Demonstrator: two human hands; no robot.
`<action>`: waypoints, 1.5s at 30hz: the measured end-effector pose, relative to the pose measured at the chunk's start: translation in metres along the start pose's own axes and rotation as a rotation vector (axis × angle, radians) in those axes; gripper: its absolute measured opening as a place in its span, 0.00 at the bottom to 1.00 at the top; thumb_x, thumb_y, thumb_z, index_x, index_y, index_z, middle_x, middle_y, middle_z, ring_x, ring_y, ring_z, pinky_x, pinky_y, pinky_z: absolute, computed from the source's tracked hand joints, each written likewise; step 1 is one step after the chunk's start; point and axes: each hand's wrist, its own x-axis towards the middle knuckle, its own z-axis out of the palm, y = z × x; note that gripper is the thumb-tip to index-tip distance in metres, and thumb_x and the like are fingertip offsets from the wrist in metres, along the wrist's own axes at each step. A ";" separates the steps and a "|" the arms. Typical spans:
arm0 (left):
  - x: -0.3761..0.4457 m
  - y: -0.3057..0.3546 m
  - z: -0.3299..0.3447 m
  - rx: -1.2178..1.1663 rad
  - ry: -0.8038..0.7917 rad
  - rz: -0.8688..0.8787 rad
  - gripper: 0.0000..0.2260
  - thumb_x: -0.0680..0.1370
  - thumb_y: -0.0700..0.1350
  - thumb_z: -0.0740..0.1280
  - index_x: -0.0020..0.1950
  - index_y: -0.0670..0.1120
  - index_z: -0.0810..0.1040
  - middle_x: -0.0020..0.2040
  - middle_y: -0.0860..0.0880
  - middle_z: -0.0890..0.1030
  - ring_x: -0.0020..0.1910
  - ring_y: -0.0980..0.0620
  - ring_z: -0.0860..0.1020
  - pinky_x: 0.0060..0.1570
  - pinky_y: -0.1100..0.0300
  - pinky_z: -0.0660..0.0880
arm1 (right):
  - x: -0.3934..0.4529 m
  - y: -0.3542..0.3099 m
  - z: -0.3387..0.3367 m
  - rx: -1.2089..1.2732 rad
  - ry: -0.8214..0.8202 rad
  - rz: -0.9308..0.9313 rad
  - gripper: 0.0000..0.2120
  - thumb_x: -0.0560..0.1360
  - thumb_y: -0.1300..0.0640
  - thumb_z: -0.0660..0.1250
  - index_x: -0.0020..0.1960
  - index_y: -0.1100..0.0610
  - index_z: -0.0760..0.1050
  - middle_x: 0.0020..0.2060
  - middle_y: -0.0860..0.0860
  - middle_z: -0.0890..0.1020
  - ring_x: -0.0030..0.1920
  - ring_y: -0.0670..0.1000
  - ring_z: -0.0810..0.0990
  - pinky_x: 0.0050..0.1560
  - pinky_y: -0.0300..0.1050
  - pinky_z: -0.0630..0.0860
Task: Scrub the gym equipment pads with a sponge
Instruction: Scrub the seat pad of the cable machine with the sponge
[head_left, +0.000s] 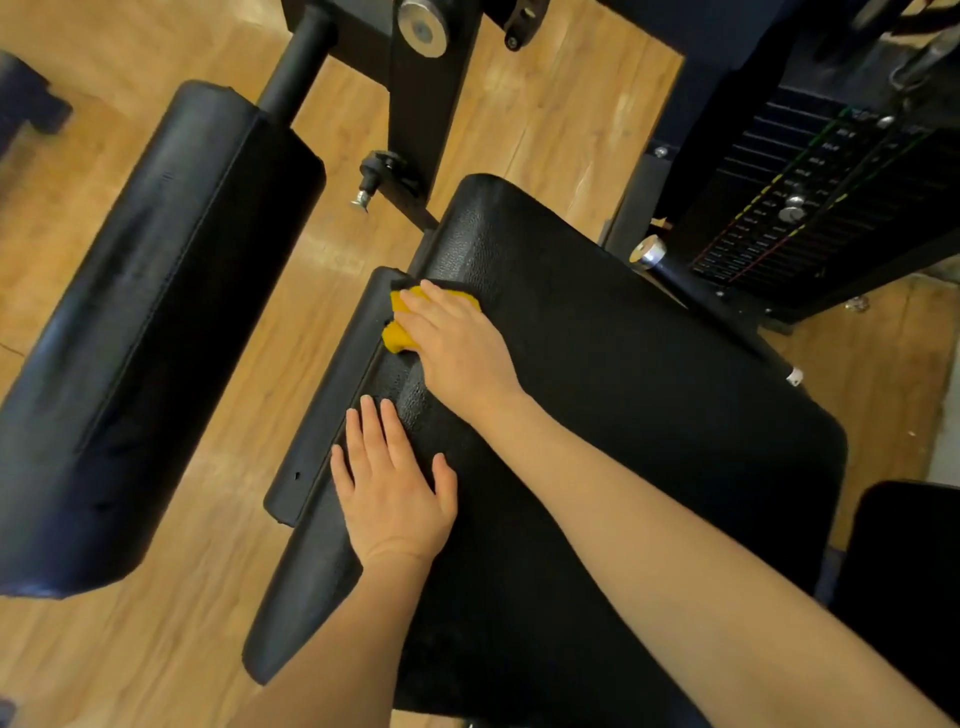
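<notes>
- Sponge (397, 332), yellow, sits at 11 o'clock on the seat pad (623, 415), right by the seam w/ the narrow front strip (332, 384).
- Right hand (457, 343) lies over it, fingers curled on top, pressing; looks soft & light, squashes easily, so I'd grip from above.
- Left hand (392, 486) flat, fingers straight, bracing on pad at 7 o'clock of sponge.
- Pad is pebbled vinyl, prob. grippy, firm.
- Roller pad (156, 338) at 9 o'clock, weight stack (810, 197) at 2; seam gap could snag the sponge.
</notes>
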 end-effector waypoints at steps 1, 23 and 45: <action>0.000 0.000 0.001 -0.004 0.000 0.001 0.33 0.74 0.56 0.51 0.74 0.37 0.61 0.74 0.38 0.63 0.74 0.40 0.60 0.70 0.41 0.56 | -0.004 0.001 0.001 0.030 0.057 0.029 0.18 0.70 0.67 0.64 0.59 0.62 0.77 0.61 0.57 0.78 0.65 0.60 0.72 0.59 0.54 0.72; -0.003 -0.002 0.004 -0.085 0.064 0.027 0.35 0.74 0.56 0.49 0.76 0.38 0.56 0.76 0.39 0.57 0.76 0.41 0.54 0.72 0.41 0.53 | -0.266 0.112 -0.020 -0.004 0.251 0.924 0.23 0.76 0.69 0.61 0.70 0.58 0.67 0.71 0.52 0.66 0.73 0.52 0.59 0.70 0.48 0.61; -0.003 -0.004 0.006 -0.108 0.100 0.036 0.34 0.74 0.54 0.53 0.76 0.37 0.56 0.76 0.37 0.59 0.75 0.39 0.56 0.71 0.40 0.54 | -0.324 0.104 -0.014 0.159 0.483 1.243 0.21 0.79 0.59 0.59 0.71 0.59 0.64 0.72 0.52 0.64 0.74 0.51 0.57 0.69 0.38 0.52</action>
